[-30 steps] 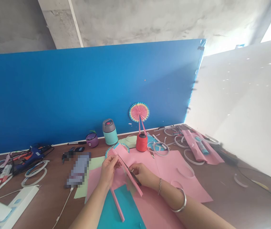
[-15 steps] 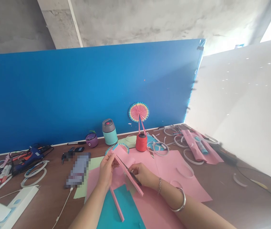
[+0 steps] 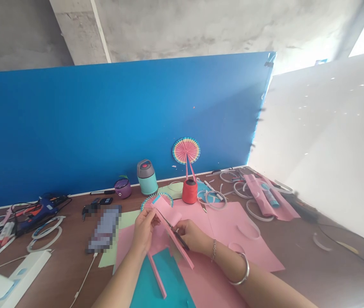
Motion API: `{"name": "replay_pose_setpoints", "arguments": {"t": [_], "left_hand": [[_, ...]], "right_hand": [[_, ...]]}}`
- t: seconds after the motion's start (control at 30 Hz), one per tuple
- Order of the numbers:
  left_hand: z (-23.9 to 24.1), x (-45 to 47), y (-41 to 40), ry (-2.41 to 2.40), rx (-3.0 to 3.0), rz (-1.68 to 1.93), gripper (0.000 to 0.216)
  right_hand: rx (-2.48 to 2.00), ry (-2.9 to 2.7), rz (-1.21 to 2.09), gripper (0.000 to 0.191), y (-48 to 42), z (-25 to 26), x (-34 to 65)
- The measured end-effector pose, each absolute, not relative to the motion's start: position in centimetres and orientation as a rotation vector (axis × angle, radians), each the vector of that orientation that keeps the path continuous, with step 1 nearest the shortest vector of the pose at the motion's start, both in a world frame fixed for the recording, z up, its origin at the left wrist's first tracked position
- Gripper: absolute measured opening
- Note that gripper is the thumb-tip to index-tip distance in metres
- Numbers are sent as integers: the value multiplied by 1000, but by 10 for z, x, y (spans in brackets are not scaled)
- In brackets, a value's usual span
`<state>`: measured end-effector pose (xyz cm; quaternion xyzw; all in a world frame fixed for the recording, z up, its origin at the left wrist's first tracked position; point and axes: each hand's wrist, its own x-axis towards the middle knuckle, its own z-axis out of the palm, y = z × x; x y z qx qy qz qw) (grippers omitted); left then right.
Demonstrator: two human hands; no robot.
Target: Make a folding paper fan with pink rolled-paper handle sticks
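A piece of pink paper [image 3: 166,207] is pinched at its upper left part between the thumb and fingers of my left hand [image 3: 143,227]. My right hand [image 3: 195,236] is closed round dark-handled scissors [image 3: 180,240], whose blades lie along the paper. From the blades a narrow pink strip [image 3: 186,257] slants down to the right. Below my left hand another narrow pink strip [image 3: 157,276] rests over a teal sheet [image 3: 169,284]. Just behind the paper lies a pleated paper rosette [image 3: 146,202], partly covered.
A red thread spool [image 3: 189,193] stands behind my hands, with a round paper fan [image 3: 186,150] above it. Further left are a teal-grey flask [image 3: 147,179], a purple pot [image 3: 122,188] and a phone [image 3: 105,229]. Clear rings [image 3: 216,200] lie to the right.
The pink paper has shifted slightly, and its strip's lower end sits a little lower and further right. Both hands remain nearly in place.
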<state>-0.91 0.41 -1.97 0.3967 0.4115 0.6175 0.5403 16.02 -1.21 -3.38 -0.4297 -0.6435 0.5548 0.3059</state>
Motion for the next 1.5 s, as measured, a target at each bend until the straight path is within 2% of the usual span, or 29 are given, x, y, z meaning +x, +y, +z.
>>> {"name": "replay_pose_setpoints", "arguments": {"t": [1.0,1.2,1.5], "left_hand": [[-23,-6,4,917,888,1390,25],[-21,-4,0,913,899,1358,24],[-19,-3,0,906,871,1399,27]], "right_hand": [[-1035,-1690,1471,22,-14,-37,160],[-1014,-1663,1502,17,-14,-37,158],[-1011,-1610,1582,23,-15,-31,158]]}}
